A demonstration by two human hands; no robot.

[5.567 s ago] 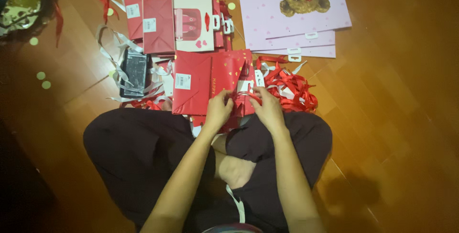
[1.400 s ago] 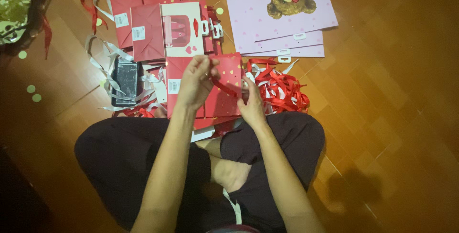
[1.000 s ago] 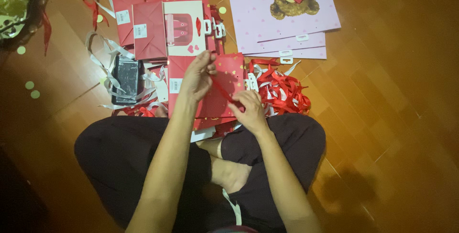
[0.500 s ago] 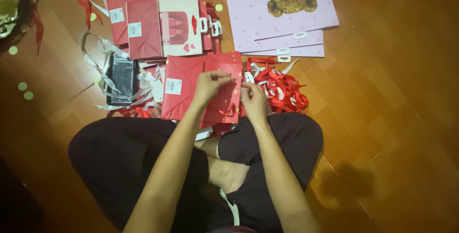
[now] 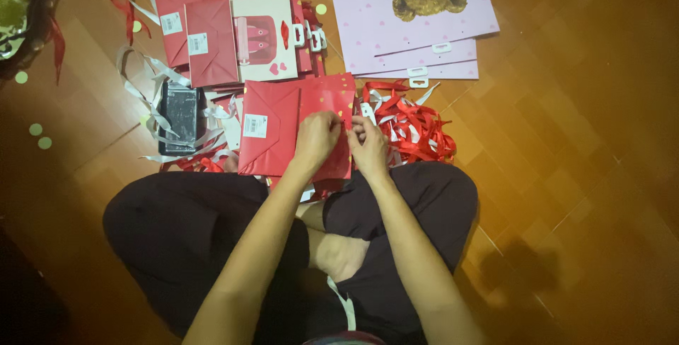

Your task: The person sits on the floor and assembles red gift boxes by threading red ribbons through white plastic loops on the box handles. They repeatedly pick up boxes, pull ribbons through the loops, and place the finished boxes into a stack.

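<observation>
The left hand (image 5: 316, 140) and right hand (image 5: 368, 145) both pinched the right edge of a flat red gift bag (image 5: 293, 127), which lay on the wood floor (image 5: 566, 175) just in front of the person's crossed legs. Risk, as a judgement: thin paper could tear or crease w/ a hard tug; loose red ribbons (image 5: 414, 129) beside it could tangle. Fingertips hid the exact bit gripped, prob. ribbon or tag, couldn't tell. Dark object (image 5: 181, 108) at left was unclear.

Wooden parquet floor (image 5: 580, 175): red gift bags (image 5: 272, 129), pink bear bags (image 5: 410, 26), red ribbon heap (image 5: 414, 129).
</observation>
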